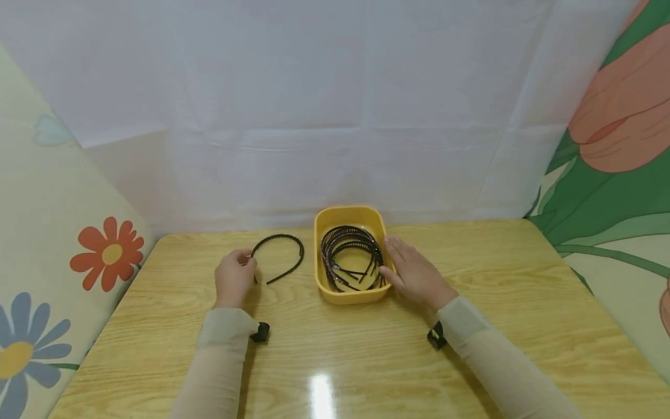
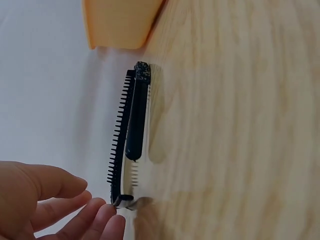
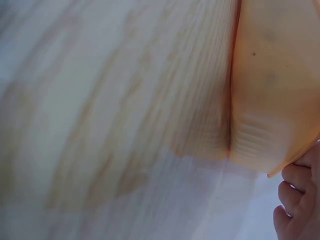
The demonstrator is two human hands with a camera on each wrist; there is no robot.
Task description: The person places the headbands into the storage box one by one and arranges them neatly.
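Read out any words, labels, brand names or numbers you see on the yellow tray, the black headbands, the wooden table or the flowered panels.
There is no readable text in any view.
Yellow plastic tray: plain, no label or marking visible.
Black toothed headband on the table: no print or tag.
Black headbands in the tray: none visible.
Light wooden table: only wood grain and a glare spot.
Flower-printed side panels: pictures only, no lettering.

Both forearms reach forward in pale beige sleeves, each with a small black unit at the wrist. The left hand (image 1: 233,278) is loosely curled, fingertips (image 2: 107,220) drawn together. The right hand (image 1: 413,271) lies flatter, fingers extended and angled inward.
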